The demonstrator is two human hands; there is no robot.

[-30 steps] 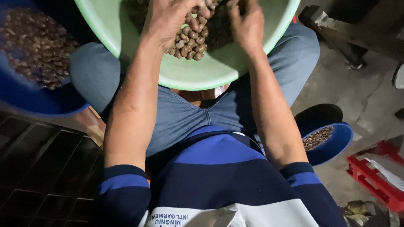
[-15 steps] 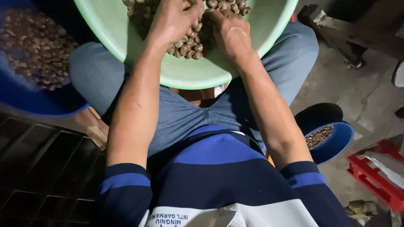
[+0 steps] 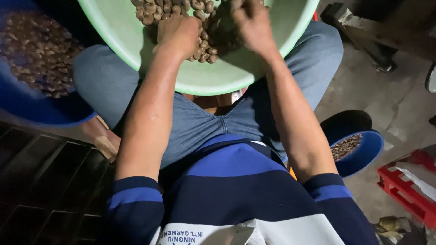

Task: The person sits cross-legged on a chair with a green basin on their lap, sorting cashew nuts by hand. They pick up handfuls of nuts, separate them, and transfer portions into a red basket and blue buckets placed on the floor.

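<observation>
A pale green basin (image 3: pixel 200 84) rests on my lap and holds a heap of brown nuts (image 3: pixel 175 8). My left hand (image 3: pixel 179 34) lies on the heap with its fingers curled down into the nuts. My right hand (image 3: pixel 252 22) is beside it, over the darker right side of the heap. It is blurred, and its fingertips are cut off by the top edge of the view. Both forearms reach forward over my jeans and striped blue shirt.
A large blue basin (image 3: pixel 41 111) with more brown nuts (image 3: pixel 38 54) stands at my left knee. A small blue bowl (image 3: pixel 361 154) with some nuts sits on the concrete floor at my right. A red crate (image 3: pixel 404 188) is at the right edge. Dark tiles lie at lower left.
Both hands have slid down and left across the heap toward me. The left hand has closed into the nuts, and the right hand has kept moving, leaving it blurred.
</observation>
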